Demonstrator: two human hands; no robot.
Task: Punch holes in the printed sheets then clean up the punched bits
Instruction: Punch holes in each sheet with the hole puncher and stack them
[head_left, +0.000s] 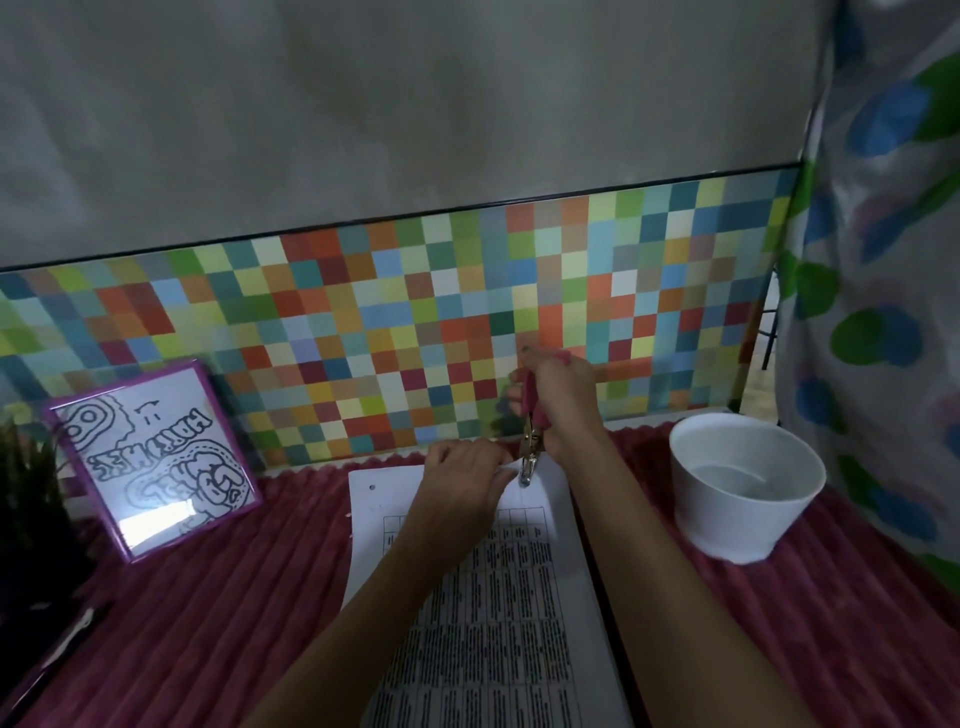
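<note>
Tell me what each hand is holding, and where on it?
The right hand grips the hole punch by its pink handles. The left hand holds the printed sheet at its top edge, beside the punch.

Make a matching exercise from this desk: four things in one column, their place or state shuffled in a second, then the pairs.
1. hole punch
2. white bowl
3. framed picture
4. printed sheets

A. propped up tilted, left of the sheets
B. lying on the red cloth, one hole near the top left corner
C. gripped in the right hand
D. standing right of the sheets

Pairs: 1-C, 2-D, 3-A, 4-B
</note>
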